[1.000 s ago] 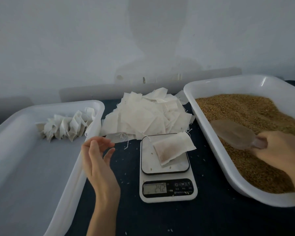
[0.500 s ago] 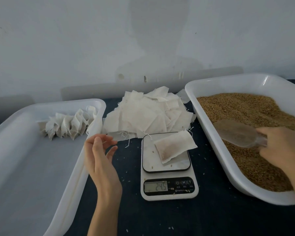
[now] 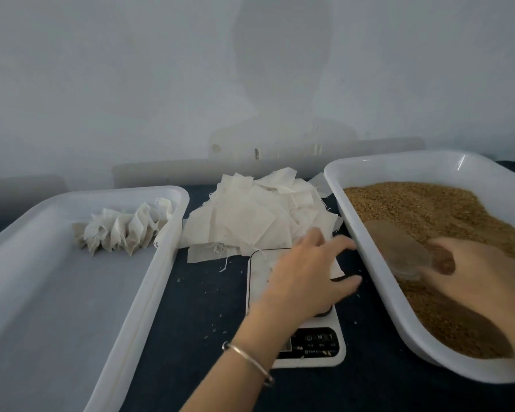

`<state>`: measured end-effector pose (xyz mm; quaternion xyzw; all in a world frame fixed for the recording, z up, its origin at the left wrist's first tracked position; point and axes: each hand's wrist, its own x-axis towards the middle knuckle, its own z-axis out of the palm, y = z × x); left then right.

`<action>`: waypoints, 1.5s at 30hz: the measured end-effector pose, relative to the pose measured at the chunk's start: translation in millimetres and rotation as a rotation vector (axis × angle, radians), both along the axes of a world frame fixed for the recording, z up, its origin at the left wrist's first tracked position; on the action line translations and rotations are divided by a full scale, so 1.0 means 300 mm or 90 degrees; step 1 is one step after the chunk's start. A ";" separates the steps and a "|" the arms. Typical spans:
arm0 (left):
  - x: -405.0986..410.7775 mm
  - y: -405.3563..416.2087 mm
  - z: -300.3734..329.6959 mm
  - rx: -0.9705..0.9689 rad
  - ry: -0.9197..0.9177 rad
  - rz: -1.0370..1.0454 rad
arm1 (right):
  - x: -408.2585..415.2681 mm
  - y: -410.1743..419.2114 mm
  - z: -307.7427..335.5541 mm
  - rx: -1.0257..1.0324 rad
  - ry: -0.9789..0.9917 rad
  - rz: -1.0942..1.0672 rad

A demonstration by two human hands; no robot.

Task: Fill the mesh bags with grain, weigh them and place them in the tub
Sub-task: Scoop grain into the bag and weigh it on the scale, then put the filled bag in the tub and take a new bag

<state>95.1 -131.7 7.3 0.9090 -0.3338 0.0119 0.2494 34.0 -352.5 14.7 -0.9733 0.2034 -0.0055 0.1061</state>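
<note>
The left hand point(image 3: 306, 281) is now lying over the scale point(image 3: 304, 319), where half a second ago it was hovering beside the left tub point(image 3: 72, 292) with fingers loosely spread. Its fingers are now reaching across the platform and covering the filled bag point(image 3: 338, 267), of which only a white corner is showing; whether the fingers are gripping the bag cannot be told. The display is hidden behind the wrist. This is suggesting that weighing is finished and the bag is about to be lifted toward the left tub.

The left tub is holding a row of filled bags point(image 3: 125, 230) standing on edge at its far end. The right tub point(image 3: 399, 307) is holding loose grain point(image 3: 428, 209). In it the right hand point(image 3: 473, 272) is curling around the handle of a clear scoop point(image 3: 399, 248) lying on the grain. Between the tubs, behind the scale, a pile of empty bags point(image 3: 259, 215) is lying on the dark table point(image 3: 197, 322). A bangle point(image 3: 247, 362) is circling the left wrist.
</note>
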 end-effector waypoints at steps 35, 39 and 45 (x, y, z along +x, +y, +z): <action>0.392 0.799 -0.086 -0.048 0.100 0.201 | 0.569 0.846 -0.153 -0.013 -0.014 0.391; 0.412 0.857 -0.090 -0.222 0.170 0.180 | 0.575 0.840 -0.156 -0.002 -0.015 0.392; 0.498 1.111 -0.131 -0.327 0.077 0.722 | 0.583 0.827 -0.148 0.104 -0.055 0.366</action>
